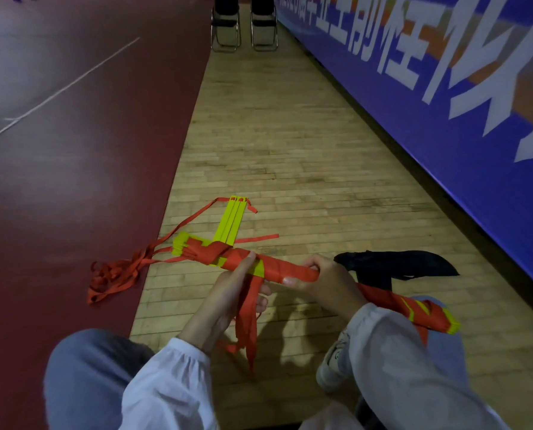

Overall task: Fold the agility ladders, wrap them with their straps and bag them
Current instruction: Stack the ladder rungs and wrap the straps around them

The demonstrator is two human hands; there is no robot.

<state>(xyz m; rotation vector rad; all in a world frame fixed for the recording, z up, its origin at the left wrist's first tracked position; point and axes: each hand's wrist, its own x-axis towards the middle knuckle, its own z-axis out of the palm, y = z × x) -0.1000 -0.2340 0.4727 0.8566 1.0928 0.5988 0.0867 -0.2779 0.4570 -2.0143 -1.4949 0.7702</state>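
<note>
The wooden floor (290,150) lies under the folded ladder (277,268), a red and yellow bundle held above it. A black bag (392,265) lies just behind the ladder's right end, and a second wrapped ladder (414,308) is near that end too. The left hand (228,293) has its grip curled round the ladder's middle and the hanging red straps (249,305). The right hand (324,277) has its grip curled round the ladder's right end

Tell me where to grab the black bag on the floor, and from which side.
Pinch the black bag at its crumpled left end, coming from above with the right hand, the nearer of the two hands. It lies limp and flat on the wooden floor, so likely only a fold gives purchase; its mouth cannot be made out. That hand now grips the bundle.
</note>
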